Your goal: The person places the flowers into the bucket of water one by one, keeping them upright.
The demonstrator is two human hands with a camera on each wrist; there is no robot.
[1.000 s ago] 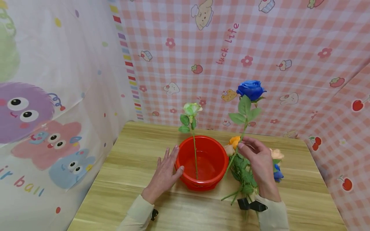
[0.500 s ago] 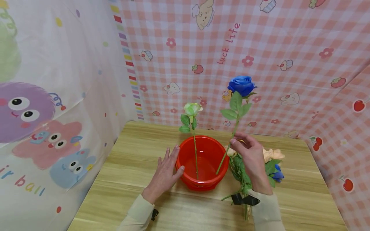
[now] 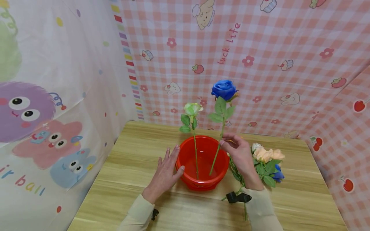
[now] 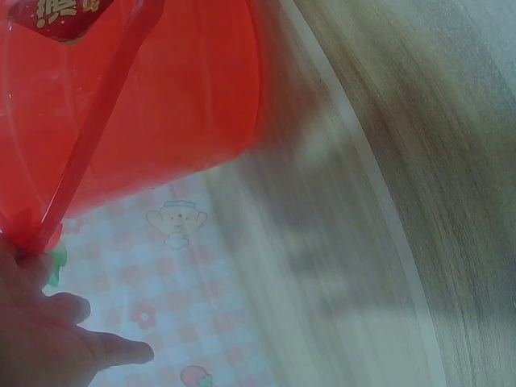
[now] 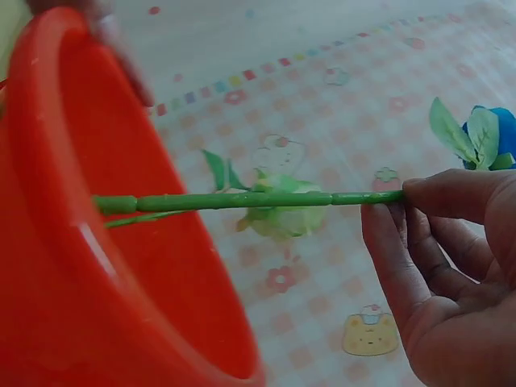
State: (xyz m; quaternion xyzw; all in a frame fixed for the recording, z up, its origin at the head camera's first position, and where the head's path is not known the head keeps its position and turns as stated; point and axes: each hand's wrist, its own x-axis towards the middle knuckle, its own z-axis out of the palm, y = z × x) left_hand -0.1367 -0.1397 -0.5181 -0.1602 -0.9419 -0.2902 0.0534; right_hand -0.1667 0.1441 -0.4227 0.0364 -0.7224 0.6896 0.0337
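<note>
A red bucket [image 3: 202, 183] stands mid-table, with a pale green rose [image 3: 192, 109] upright in it against the far rim. My left hand [image 3: 164, 173] rests on the bucket's left rim, fingers straight and spread. Between thumb and fingertips, my right hand [image 3: 240, 157] pinches the stem of a blue rose [image 3: 224, 90]. That stem [image 5: 234, 200] reaches down inside the bucket, its lower end over the interior in the head view. The right wrist view shows the thumb and fingers closed on the stem, above the rim.
Right of the bucket lies a bunch of flowers: peach blooms [image 3: 267, 155], a white one [image 3: 256, 146] and a blue one [image 3: 278, 174], with leaves and stems partly under my right arm. Patterned cloth [image 3: 185, 57] hangs behind the wooden table [image 3: 121, 179].
My right hand has carried the blue rose leftward from over the flower bunch, bringing its stem into the bucket. The left hand and the pale green rose stay where they were.
</note>
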